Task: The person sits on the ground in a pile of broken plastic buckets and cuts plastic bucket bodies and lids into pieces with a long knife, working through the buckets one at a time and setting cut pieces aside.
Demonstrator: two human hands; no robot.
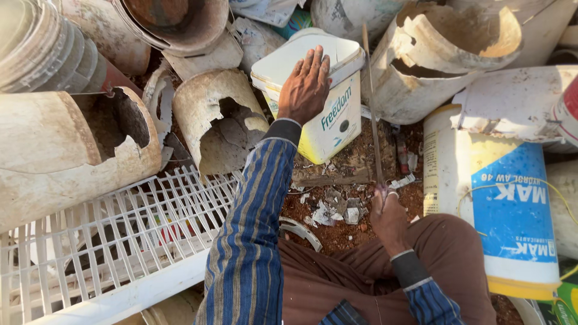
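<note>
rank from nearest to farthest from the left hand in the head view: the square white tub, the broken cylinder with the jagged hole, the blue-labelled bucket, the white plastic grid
1. Square white tub: directly under the left hand, which lies flat on its lid.
2. Broken cylinder: just to the hand's left.
3. Blue-labelled bucket at lower right and white plastic grid at lower left: both far off, too close to call.

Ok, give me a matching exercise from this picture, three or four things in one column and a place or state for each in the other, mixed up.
Things:
1. left hand
2. right hand
3. white tub
4. white plastic grid

Places or states:
A. lying flat at lower left
B. gripping a long thin blade
C. resting flat on the tub's top
D. standing between broken buckets, under a hand

Pairs: 1-C, 2-B, 3-D, 4-A
</note>
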